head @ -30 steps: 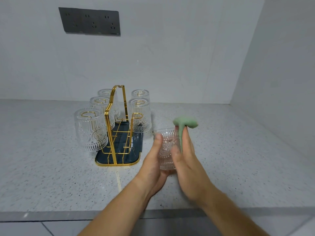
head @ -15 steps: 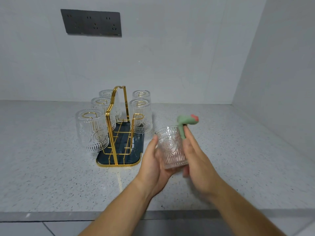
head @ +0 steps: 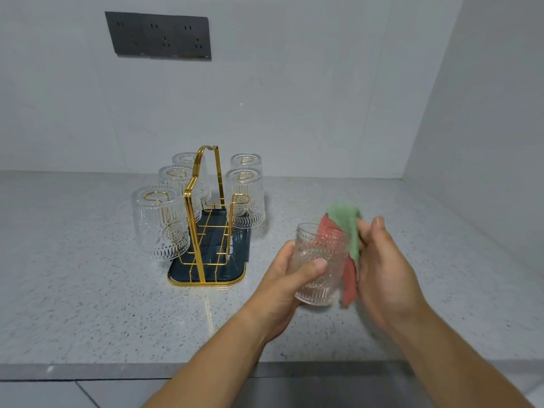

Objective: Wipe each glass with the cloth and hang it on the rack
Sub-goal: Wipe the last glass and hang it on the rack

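Observation:
My left hand [head: 290, 273] grips a clear embossed glass [head: 321, 262], upright, above the counter's front right part. A green and red cloth [head: 348, 231] is tucked into the glass and drapes over its right side. My right hand [head: 385, 260] holds the cloth against the glass wall. To the left stands a gold wire rack [head: 206, 219] on a dark tray. Several glasses hang upside down on its prongs, the nearest one [head: 160, 222] at the rack's front left. The front right prong [head: 241, 198] is bare.
The speckled grey counter [head: 88, 304] runs to white walls at the back and right. A dark socket panel [head: 160, 35] is on the back wall. The counter's front edge [head: 117, 371] lies below my forearms.
The glass moved right and a little up in my left hand. The cloth, earlier bunched above the rim on my right fingers, now spreads into the glass and down its side.

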`<action>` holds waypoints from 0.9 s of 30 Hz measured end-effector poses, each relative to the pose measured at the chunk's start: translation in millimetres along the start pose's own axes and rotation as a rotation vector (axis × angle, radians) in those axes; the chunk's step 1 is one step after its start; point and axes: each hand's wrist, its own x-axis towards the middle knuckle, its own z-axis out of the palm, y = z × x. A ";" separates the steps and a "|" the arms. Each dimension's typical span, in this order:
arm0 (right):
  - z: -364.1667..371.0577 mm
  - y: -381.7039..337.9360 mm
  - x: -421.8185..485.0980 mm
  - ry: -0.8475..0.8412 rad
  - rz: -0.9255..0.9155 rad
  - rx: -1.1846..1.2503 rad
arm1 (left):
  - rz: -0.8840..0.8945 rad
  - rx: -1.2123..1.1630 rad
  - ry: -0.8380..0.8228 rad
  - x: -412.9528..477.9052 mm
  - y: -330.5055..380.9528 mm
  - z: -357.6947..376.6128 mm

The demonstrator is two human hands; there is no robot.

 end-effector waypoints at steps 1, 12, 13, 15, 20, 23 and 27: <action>-2.6 -2.7 3.9 0.002 -0.025 -0.072 | 0.007 -0.001 -0.007 0.3 0.0 -0.1; -31.2 -35.4 5.8 -0.341 -0.206 -0.822 | 0.016 -0.199 0.032 1.5 5.1 0.0; -34.2 -39.0 4.3 -0.364 -0.216 -0.835 | 0.017 -0.208 0.022 1.5 5.6 0.0; -38.9 -44.1 0.6 -0.415 -0.215 -0.881 | 0.016 -0.207 0.008 0.5 7.6 0.4; -30.6 -48.6 -5.5 -0.537 -0.082 -0.871 | -0.031 -0.129 -0.082 -1.8 6.5 -0.2; -29.9 -58.8 -0.7 -0.579 0.019 -0.765 | -0.080 -0.126 -0.133 -1.2 5.5 -1.7; -33.7 -61.9 -3.3 -0.578 -0.064 -0.793 | -0.140 -0.230 -0.152 -2.1 10.3 -2.6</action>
